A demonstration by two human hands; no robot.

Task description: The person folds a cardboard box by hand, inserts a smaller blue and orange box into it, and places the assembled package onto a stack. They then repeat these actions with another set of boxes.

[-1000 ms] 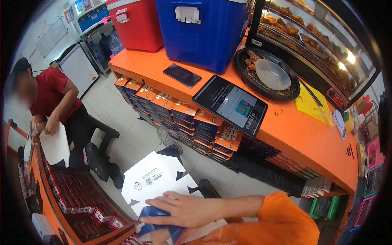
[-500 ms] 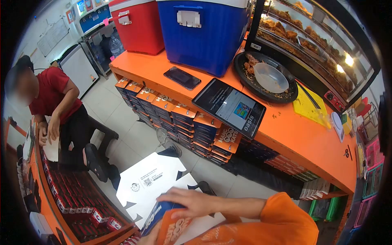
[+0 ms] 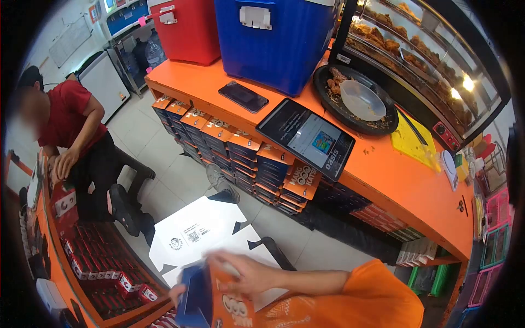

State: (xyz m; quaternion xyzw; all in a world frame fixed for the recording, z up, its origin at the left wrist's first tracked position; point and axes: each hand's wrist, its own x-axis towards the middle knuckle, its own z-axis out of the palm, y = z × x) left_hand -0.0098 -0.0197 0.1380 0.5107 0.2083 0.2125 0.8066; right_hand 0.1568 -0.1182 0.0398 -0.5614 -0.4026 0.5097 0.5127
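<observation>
A blue-and-orange printed cardboard box is in front of me, partly blurred and cut off by the bottom edge. My right hand grips its orange side, fingers curled over the top edge. Along the blue side, my left hand shows only as blurred fingertips against the cardboard; the rest of it is hidden. Beyond the box lies a white opened-out cardboard box, its inside facing up with a small logo and QR code. My orange sleeve covers the right arm.
A person in a red shirt sits at the left beside a shelf of red boxes. The orange counter bears a tablet, a phone, coolers and a black tray. Stacked folded boxes fill its shelf.
The blue-and-orange box has turned and shifted left, showing more of its blue side. My right hand moved slightly left and down. My left hand moved up along the blue side.
</observation>
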